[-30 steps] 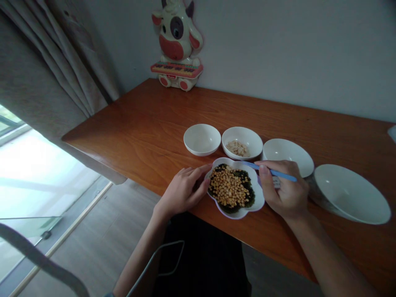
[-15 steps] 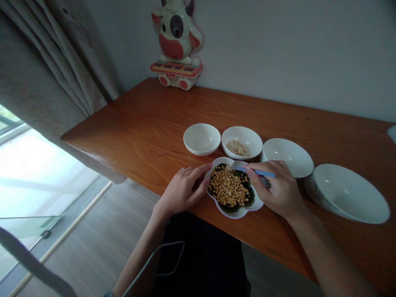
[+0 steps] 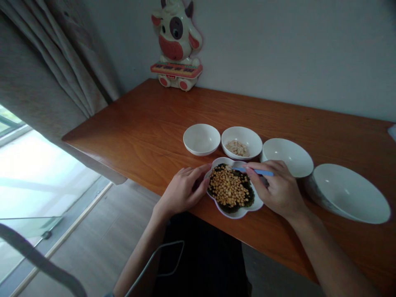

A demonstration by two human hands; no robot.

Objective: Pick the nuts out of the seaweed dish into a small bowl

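Observation:
A white flower-shaped dish (image 3: 238, 213) sits near the front edge of the wooden table (image 3: 139, 123), heaped with yellow beans (image 3: 228, 187) over dark green ones. My left hand (image 3: 181, 190) rests against the dish's left rim, fingers curled on it. My right hand (image 3: 276, 189) is closed on blue tweezers (image 3: 256, 171), whose tip lies over the dish's far right part. Just behind stand a small white bowl (image 3: 201, 139) with nothing in it and a second small bowl (image 3: 241, 142) holding several pale beans (image 3: 237, 148).
Two larger white bowls stand to the right, a middle bowl (image 3: 287, 156) and a big bowl (image 3: 349, 193). A cow-shaped toy keyboard (image 3: 177, 45) stands at the table's back corner by the wall. A curtain (image 3: 46, 70) hangs at left beside a window.
My right hand has moved left with the tweezers, from beside the dish to over its right part, and has held there for the last half second. My left hand has stayed put.

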